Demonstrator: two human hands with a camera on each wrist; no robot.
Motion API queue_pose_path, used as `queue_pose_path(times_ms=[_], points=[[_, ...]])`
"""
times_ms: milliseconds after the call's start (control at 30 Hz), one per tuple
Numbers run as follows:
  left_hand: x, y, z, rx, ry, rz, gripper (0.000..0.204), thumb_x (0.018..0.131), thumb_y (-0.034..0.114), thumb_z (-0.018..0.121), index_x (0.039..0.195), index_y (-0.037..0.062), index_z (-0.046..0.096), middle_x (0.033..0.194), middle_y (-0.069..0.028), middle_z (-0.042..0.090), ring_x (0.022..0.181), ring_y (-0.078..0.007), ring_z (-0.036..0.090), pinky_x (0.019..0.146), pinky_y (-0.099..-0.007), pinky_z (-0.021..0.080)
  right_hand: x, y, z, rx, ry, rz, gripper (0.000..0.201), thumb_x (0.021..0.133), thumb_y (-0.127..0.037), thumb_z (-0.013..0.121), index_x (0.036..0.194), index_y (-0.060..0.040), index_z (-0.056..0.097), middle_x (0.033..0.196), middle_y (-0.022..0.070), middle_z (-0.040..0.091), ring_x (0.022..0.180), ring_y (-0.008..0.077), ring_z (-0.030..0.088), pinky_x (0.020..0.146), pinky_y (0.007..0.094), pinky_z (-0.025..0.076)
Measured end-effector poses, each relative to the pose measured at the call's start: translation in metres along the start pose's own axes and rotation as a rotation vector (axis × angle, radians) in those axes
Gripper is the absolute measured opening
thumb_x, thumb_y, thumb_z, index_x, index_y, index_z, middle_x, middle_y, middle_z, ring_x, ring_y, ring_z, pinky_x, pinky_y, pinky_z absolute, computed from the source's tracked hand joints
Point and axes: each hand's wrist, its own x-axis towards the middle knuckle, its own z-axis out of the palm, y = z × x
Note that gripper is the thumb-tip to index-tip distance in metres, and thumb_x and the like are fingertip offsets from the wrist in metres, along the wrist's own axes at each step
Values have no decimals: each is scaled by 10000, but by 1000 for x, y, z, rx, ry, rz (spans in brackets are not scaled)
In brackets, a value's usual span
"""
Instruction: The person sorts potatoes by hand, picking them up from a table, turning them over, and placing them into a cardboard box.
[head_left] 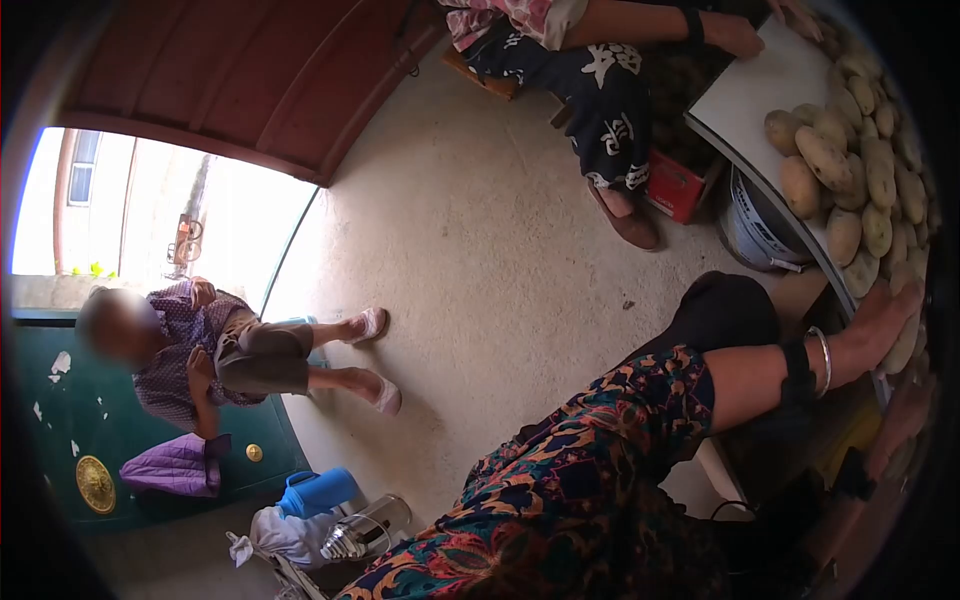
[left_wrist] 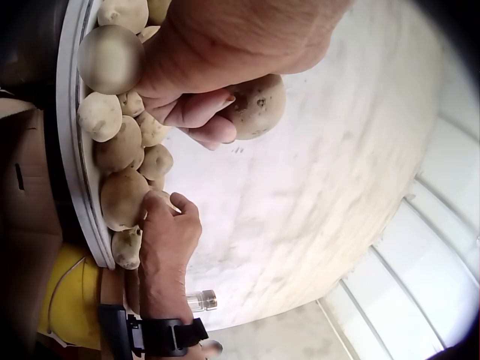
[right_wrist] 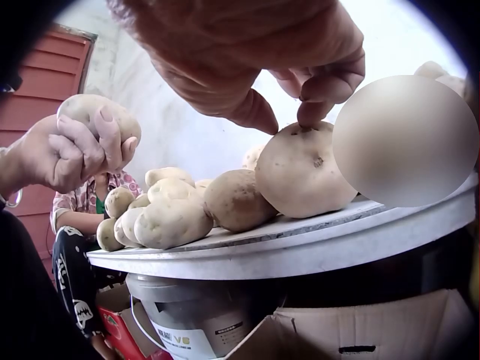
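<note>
My left hand (head_left: 868, 338) grips a pale brown potato (left_wrist: 259, 107), held above the white tabletop, its fingers curled round it; the right wrist view shows this potato (right_wrist: 97, 118) raised at the left. My right hand (left_wrist: 169, 244) is at the table's near edge. Its thumb and fingertips come together in a pinch on the top of a large round potato (right_wrist: 304, 169), which sits on the table rim. Beside that one lie a browner potato (right_wrist: 238, 201) and several paler potatoes (right_wrist: 174, 223). A blurred round patch hides what is right of it.
A big pile of potatoes (head_left: 865, 170) covers part of the white table (head_left: 745, 95). Below its edge stand a grey bucket (right_wrist: 191, 315), a red box (head_left: 680, 187), a cardboard box (right_wrist: 375, 330) and a yellow container (left_wrist: 71, 300). One person (head_left: 600, 90) sits across; another person (head_left: 190, 345) sits farther off.
</note>
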Motion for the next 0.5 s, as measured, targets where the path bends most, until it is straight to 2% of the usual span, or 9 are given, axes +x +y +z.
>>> queue_pose_path(times_ms=[100, 167, 233, 400, 500], points=[[0, -3, 0, -3, 11, 35, 532, 945, 457, 430, 918, -66, 526, 665, -100, 572, 438, -187, 540, 300, -286, 365, -2, -5, -4, -32, -68, 68, 657, 902, -476, 574, 1315, 29, 495, 1101, 272, 631, 997, 390, 626, 813, 423, 499], [1, -3, 0, -3, -10, 57, 541, 946, 462, 430, 923, -69, 526, 668, -103, 573, 431, -186, 536, 294, -284, 361, -4, -2, 0, 4, 36, 15, 705, 896, -500, 572, 1325, 51, 476, 1116, 272, 626, 1008, 402, 619, 830, 431, 491], [4, -4, 0, -44, -92, 144, 562, 943, 479, 434, 950, -75, 525, 666, -106, 574, 425, -185, 535, 296, -283, 366, -5, -1, 1, -11, 32, 14, 714, 897, -503, 568, 1325, 61, 470, 1126, 273, 622, 1019, 404, 614, 839, 431, 488], [5, -4, -2, -17, -111, 100, 621, 926, 534, 434, 985, -78, 519, 693, -115, 582, 432, -181, 539, 303, -274, 375, -4, -4, 1, -58, 25, 12, 755, 901, -516, 552, 1323, 102, 448, 1167, 276, 607, 1064, 410, 595, 876, 431, 475], [3, 1, -3, -15, -127, 88, 651, 918, 564, 430, 997, -76, 516, 713, -116, 586, 452, -178, 549, 306, -271, 384, -3, -4, 3, -14, -67, 82, 750, 900, -513, 551, 1329, 94, 447, 1185, 281, 595, 1085, 419, 582, 894, 440, 464]])
